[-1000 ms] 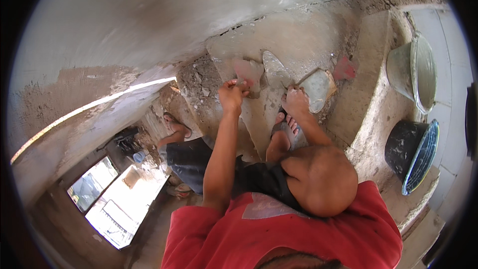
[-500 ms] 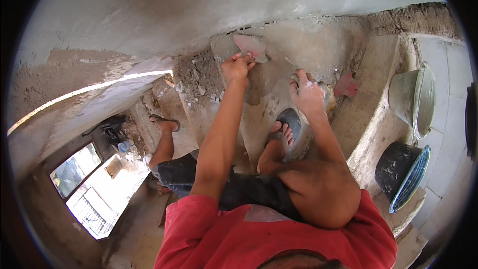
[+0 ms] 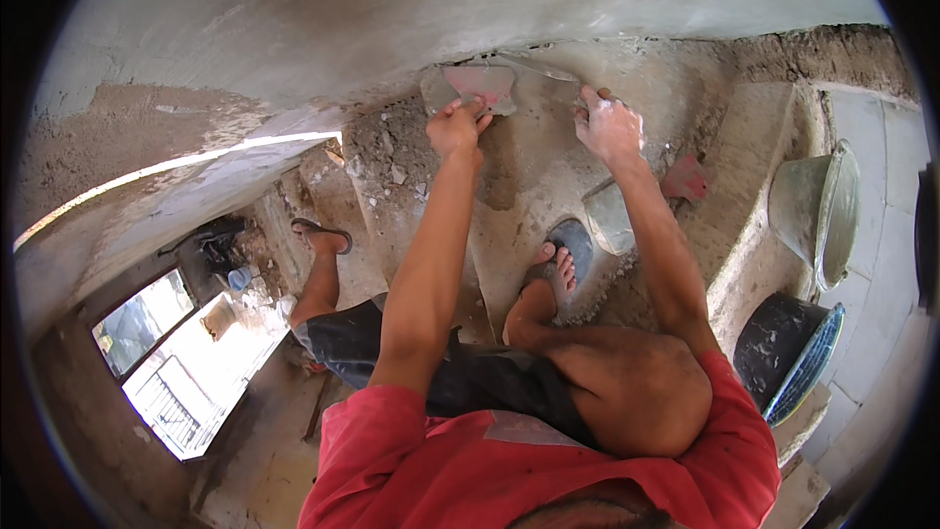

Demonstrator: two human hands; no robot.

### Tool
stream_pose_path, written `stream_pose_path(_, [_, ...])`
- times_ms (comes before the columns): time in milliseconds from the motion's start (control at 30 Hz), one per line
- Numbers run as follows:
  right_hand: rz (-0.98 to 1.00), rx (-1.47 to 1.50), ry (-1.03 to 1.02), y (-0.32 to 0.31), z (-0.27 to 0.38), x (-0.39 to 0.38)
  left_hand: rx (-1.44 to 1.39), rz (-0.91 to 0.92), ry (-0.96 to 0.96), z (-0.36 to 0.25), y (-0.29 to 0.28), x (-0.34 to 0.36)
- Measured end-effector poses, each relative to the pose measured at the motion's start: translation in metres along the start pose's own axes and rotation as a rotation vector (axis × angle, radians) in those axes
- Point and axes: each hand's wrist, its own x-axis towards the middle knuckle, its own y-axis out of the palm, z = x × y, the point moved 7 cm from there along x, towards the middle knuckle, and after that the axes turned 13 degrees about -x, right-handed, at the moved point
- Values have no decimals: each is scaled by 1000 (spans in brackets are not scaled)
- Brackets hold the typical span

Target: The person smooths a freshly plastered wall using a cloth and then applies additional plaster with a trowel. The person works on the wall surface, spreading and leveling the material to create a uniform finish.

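Observation:
My left hand (image 3: 456, 127) is closed on the near edge of a flat pink scraper (image 3: 482, 84), which has grey paste smeared on it. The scraper is at the foot of the plastered wall (image 3: 343, 20). To its right, my right hand (image 3: 611, 129) grips a small trowel; its thin, paste-coated blade (image 3: 539, 67) points left, with the tip just above the scraper. Most of the trowel's handle is hidden inside my fingers. A pale container (image 3: 607, 216) stands below my right forearm, which partly covers it. Beside that forearm lies another reddish flat piece (image 3: 685, 179).
Stone and mortar crumbs (image 3: 397, 173) lie left of my left forearm. My sandalled foot (image 3: 566, 264) rests on the step. A grey bucket (image 3: 811, 206) and a black bucket (image 3: 783, 353) stand at the right, by pale tiles (image 3: 862, 186). A bright window opening (image 3: 186, 372) is at lower left.
My right hand has moved up toward the wall, and the trowel blade has swung left to the scraper. The scraper has shifted slightly left and turned. The pale container shows more.

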Motion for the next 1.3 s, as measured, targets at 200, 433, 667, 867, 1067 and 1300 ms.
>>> stream_pose_path(200, [-6, 2, 20, -2, 2, -9, 16, 38, 16, -3, -16, -7])
stream_pose_path(433, [8, 28, 2, -5, 2, 5, 49, 38, 13, 2, -16, -12])
stream_pose_path(667, [64, 19, 146, -1, -12, -4, 10, 56, 26, -1, -27, -14])
stream_pose_path(867, [39, 57, 98, 8, -5, -2, 20, 48, 24, 5, -20, -20])
stream_pose_path(1067, [18, 45, 52, 6, -6, -6, 42, 58, 32, -1, -13, -22])
stream_pose_path(1300, [20, 85, 40, 12, -9, -8, 19, 54, 41, -1, -16, -21])
